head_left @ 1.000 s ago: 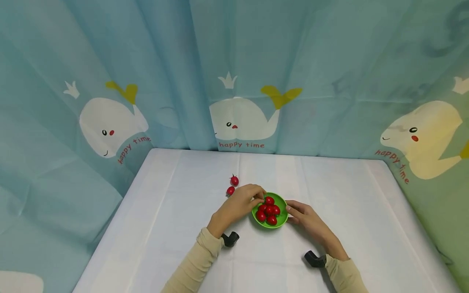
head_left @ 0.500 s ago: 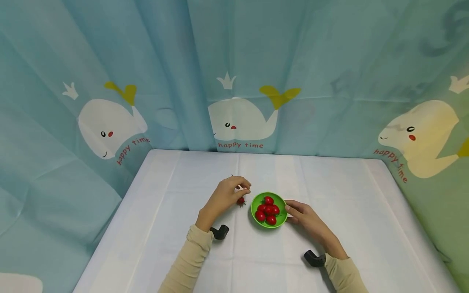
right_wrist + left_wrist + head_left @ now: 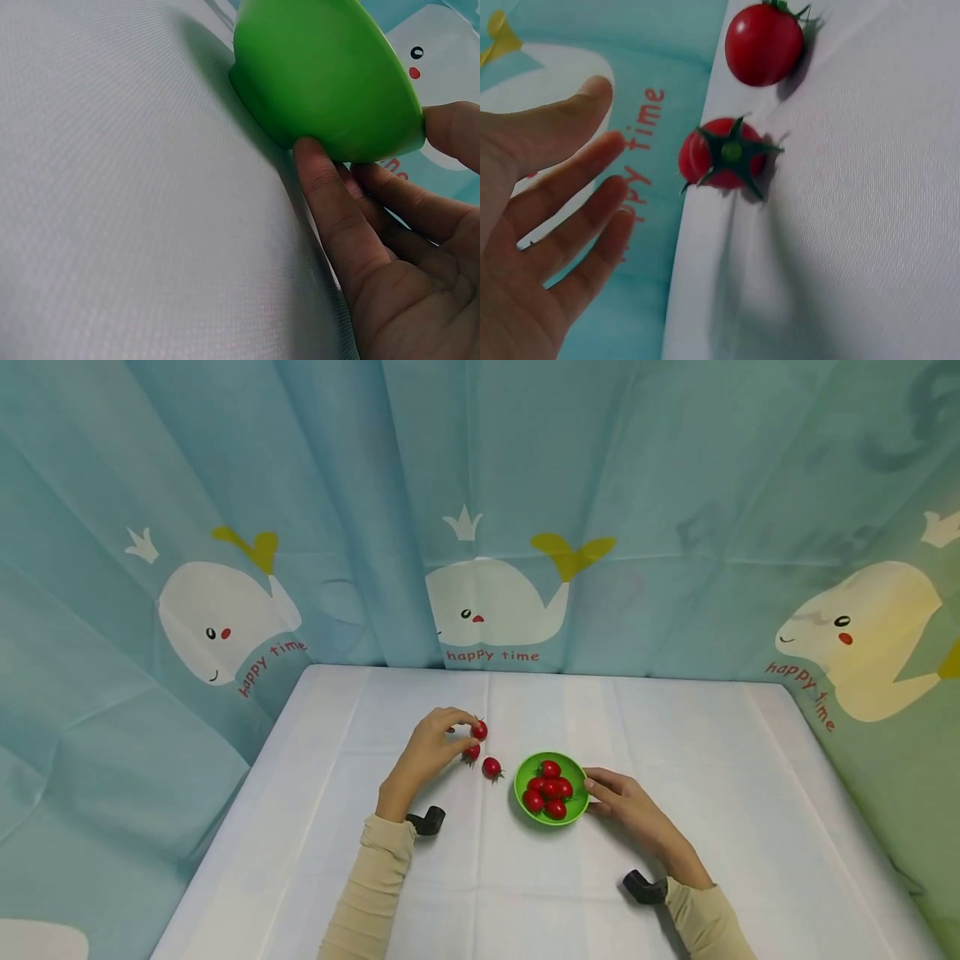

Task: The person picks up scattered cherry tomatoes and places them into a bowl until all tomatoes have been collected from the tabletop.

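Note:
My left hand [image 3: 429, 750] hovers beside three loose cherry tomatoes left of the bowl. Its thumb and fingers are apart, and in the left wrist view nothing lies between them. The far tomato [image 3: 481, 731] and the middle tomato [image 3: 472, 751] are nearest its fingertips; the third tomato [image 3: 492, 767] lies closer to the bowl. A tomato with a star-shaped green calyx [image 3: 731, 152] overlaps another behind it. My right hand [image 3: 633, 810] holds the green bowl [image 3: 322, 82] at its right side, thumb on the rim, fingers against the outer wall. Several cherry tomatoes [image 3: 551, 789] sit inside.
A white cloth covers the table [image 3: 585, 893]. Behind it hangs a blue-green curtain [image 3: 675, 593] printed with whales. Each wrist carries a black camera mount, the left mount [image 3: 427, 821] and the right mount [image 3: 643, 887].
My left hand has moved from the bowl's left rim leftward to the loose tomatoes, uncovering the one closest to the bowl. My right hand and the bowl stay in place.

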`<state>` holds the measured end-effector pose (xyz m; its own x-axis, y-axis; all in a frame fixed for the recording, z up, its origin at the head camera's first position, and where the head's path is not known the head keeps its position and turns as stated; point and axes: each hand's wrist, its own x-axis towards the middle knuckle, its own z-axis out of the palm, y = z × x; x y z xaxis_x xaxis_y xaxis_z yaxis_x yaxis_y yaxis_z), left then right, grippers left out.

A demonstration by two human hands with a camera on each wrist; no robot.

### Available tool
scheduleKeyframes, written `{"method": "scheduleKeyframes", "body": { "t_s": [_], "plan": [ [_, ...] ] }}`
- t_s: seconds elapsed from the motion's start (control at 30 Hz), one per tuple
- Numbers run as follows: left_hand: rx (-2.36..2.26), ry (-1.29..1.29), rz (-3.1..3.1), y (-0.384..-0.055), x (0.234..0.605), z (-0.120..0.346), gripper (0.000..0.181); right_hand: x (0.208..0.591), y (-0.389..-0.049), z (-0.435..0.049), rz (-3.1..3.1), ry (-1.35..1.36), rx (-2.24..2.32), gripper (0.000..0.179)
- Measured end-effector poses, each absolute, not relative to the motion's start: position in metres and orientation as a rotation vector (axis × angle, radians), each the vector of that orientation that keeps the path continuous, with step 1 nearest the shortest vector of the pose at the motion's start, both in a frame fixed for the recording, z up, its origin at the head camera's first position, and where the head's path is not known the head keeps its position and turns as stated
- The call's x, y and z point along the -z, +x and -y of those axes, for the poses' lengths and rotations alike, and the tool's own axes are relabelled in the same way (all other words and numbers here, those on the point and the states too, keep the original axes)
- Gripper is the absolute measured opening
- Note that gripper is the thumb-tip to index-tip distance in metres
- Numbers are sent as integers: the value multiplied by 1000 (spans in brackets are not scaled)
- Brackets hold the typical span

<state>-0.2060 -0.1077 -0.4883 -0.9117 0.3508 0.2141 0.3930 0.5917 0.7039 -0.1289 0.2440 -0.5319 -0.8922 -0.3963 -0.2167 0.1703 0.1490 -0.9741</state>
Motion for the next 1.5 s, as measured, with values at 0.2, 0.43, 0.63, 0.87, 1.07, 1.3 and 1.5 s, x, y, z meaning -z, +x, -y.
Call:
{"method": "scheduleKeyframes", "body": {
  "t_s": [0.2,0.43,0.63,0.87,1.07,1.3,1.5],
  "plan": [
    [1256,-679,2866,-209,493,115,27,532,-128,-245,-2020,-225,1785,59],
    [1216,-652,2967,-208,503,115,30,532,-128,-244,-2019,-236,1788,58],
    [1116,-602,2978,-206,504,111,29,533,-129,-244,-2022,-218,1788,58],
    [1024,-593,2998,-204,506,107,25,533,-129,-245,-2004,-214,1792,59],
    [989,-591,3005,-205,506,104,21,532,-128,-245,-2004,-214,1797,60],
    [1012,-574,2997,-206,506,104,21,532,-130,-244,-2017,-214,1788,60],
    [1052,-586,3014,-204,506,103,30,532,-129,-244,-2014,-213,1796,60]
  ]
}}
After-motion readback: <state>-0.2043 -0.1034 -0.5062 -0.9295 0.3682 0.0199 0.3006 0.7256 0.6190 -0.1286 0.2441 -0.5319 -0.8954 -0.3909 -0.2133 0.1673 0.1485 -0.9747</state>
